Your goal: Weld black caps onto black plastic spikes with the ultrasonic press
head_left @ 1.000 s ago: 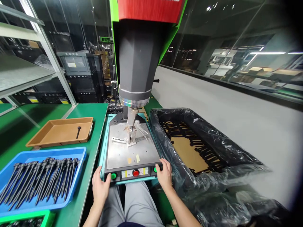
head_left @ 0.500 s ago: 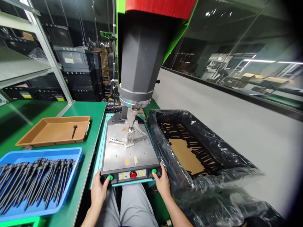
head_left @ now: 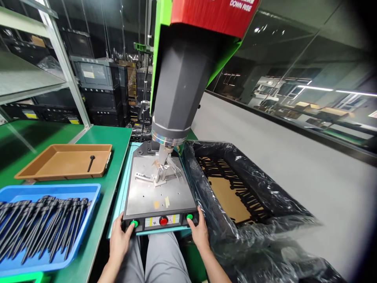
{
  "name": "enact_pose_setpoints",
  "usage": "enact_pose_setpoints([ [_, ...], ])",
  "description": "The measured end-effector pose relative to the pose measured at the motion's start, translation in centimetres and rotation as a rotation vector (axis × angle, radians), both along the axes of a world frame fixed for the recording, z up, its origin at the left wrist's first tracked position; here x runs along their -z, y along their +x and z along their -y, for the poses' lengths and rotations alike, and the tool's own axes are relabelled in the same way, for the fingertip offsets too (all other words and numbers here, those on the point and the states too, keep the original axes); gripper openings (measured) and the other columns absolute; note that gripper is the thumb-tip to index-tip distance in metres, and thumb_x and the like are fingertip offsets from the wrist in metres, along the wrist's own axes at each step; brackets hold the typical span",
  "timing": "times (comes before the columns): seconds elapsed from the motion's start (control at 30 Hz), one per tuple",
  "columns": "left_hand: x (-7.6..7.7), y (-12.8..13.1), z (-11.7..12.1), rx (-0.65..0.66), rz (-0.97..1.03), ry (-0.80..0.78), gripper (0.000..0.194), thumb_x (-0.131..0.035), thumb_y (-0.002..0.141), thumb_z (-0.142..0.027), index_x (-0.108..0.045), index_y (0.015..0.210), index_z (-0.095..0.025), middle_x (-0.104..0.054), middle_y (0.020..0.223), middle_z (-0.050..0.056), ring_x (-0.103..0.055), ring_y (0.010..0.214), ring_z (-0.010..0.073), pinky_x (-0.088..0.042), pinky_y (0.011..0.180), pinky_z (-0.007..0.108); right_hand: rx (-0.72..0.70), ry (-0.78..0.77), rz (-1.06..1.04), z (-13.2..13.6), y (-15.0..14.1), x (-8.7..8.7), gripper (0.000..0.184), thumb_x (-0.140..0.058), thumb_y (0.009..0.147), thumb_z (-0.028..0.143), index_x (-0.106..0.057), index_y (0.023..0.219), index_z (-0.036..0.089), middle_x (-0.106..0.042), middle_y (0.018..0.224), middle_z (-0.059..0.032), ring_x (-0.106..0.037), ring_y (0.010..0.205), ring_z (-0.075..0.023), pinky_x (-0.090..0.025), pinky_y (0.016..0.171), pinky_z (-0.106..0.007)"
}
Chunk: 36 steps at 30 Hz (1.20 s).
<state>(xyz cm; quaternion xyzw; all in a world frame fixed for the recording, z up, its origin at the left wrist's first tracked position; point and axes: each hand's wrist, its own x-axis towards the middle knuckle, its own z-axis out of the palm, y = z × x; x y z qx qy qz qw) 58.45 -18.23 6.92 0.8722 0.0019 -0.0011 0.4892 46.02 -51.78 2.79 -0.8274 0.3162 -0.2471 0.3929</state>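
Note:
My left hand (head_left: pixel 118 240) grips the front left corner of the welding machine's control panel (head_left: pixel 153 222), with its thumb beside the left green button (head_left: pixel 134 223). My right hand (head_left: pixel 200 234) grips the front right corner, thumb just below the right green button (head_left: pixel 189 216). A red button (head_left: pixel 163 221) sits between them. The grey press head (head_left: pixel 179 82) hangs above the steel plate (head_left: pixel 147 192), and its horn tip (head_left: pixel 163 157) meets the small metal fixture (head_left: pixel 159 175). The fingers of both hands curl under the panel, out of sight.
A blue tray (head_left: pixel 88 214) full of several black rods lies at the left. Behind it a brown tray (head_left: pixel 59 173) holds one black pin (head_left: pixel 90 162). A box lined with black plastic (head_left: pixel 206 188) holds rows of finished black parts on cardboard at the right. My grey-trousered legs are below.
Both hands stay on the panel corners. My right thumb has slipped down, so the right green button now shows fully. The view has tilted and shifted slightly.

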Motion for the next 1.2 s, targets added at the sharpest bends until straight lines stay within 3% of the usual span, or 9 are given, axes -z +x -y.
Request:
enact_pose_setpoints([
  [0.5,-0.7,-0.2,0.1,-0.012,-0.037,-0.025,0.074,-0.059,0.074,-0.058,-0.046,0.134,-0.018,-0.052,0.131,0.015,-0.057,0.110,0.0339,-0.047,0.092,0.049,-0.010,0.004,0.006,0.0,-0.1,-0.2,0.074,-0.054,0.082,0.049,-0.032,0.146,0.019,-0.042,0.146,-0.0150,-0.038,0.136,-0.0332,-0.036,0.107,-0.048],
  [1.0,0.2,-0.1,0.0,-0.011,0.004,-0.045,0.073,-0.059,0.074,-0.057,-0.046,0.133,-0.017,-0.052,0.132,0.015,-0.051,0.122,0.0334,-0.041,0.102,0.048,-0.008,-0.026,0.023,0.2,-0.1,0.3,0.074,-0.055,0.082,0.050,-0.034,0.146,0.019,-0.043,0.146,-0.0146,-0.040,0.134,-0.0335,-0.037,0.107,-0.048],
  [1.2,-0.4,-0.1,0.0,-0.021,-0.040,-0.022,0.067,-0.057,0.076,-0.052,-0.047,0.133,-0.018,-0.053,0.131,0.014,-0.058,0.111,0.0318,-0.048,0.093,0.048,-0.014,-0.030,0.032,0.3,-0.1,0.8,0.075,-0.055,0.082,0.052,-0.034,0.146,0.020,-0.042,0.147,-0.0142,-0.041,0.134,-0.0337,-0.038,0.105,-0.048],
])
